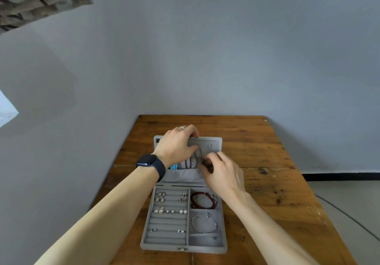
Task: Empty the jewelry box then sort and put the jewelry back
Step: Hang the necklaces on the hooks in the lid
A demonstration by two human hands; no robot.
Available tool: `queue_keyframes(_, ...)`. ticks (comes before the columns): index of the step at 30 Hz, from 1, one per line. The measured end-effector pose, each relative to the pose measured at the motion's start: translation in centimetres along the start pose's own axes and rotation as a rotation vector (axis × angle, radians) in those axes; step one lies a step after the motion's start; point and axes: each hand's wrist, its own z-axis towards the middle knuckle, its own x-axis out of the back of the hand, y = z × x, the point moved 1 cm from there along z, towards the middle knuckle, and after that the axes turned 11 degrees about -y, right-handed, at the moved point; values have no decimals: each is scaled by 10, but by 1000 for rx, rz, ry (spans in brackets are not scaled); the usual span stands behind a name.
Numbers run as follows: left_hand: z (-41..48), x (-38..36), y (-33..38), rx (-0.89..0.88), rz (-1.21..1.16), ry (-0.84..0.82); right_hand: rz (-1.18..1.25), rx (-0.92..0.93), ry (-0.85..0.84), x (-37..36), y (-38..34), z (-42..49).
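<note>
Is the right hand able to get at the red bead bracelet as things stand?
Likely yes, once freed: the red bead bracelet lies uncovered in its open compartment, just below the right hand, whose fingers pinch a dark piece at the lid.

No text, label, brand, number or sign can be read. The watch (148,160) screen is dark. The clasp (182,249) on the front edge of the jewelry box (145,242) is too small to show any marking.

- Likely a room in a home: bare grey wall (205,59), pale floor (345,194) with dark skirting (339,176), far right.
- Worn wooden desk (267,151) bearing a jewelry box (164,248).
</note>
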Motion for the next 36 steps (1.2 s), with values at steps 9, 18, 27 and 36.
queue_keyframes(9,-6,3,2,41,-45,-55,-94,-83,-155,-9,3,-5)
queue_keyframes(18,-9,6,-3,97,-79,2,-22,34,-200,-4,8,6)
queue_keyframes(27,-22,3,-40,358,-233,-95,-104,42,-128,-8,9,7)
queue_keyframes(36,-31,8,-55,298,-288,63,-80,146,-50,-20,12,-11)
